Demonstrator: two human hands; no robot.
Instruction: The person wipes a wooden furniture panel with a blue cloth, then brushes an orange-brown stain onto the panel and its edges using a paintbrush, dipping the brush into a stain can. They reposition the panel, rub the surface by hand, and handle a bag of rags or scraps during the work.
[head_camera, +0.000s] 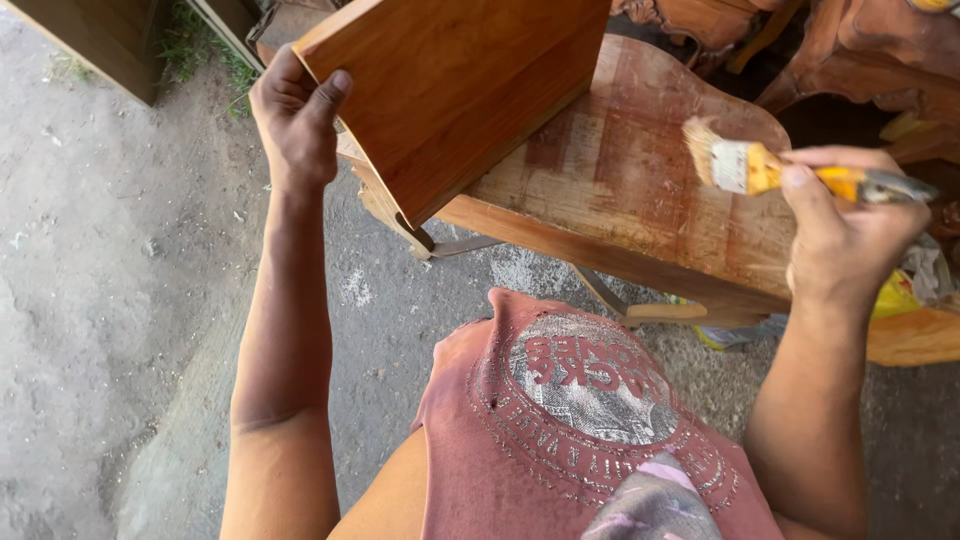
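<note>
My left hand (295, 120) grips the left edge of a glossy reddish-brown wooden panel (450, 90), holding it tilted on its edge. The panel stands on a thick wooden slab (640, 190) with worn, patchy finish. My right hand (850, 225) holds a paintbrush (745, 165) with a yellow handle and pale bristles. The brush hovers over the slab's right part, bristles pointing left, apart from the panel.
Bare concrete ground (110, 300) lies to the left and below the slab. Carved dark wood pieces (880, 70) crowd the upper right. A yellow wrapper or bag (900, 295) sits by the slab's right end. A wooden box edge (100, 40) stands at the top left.
</note>
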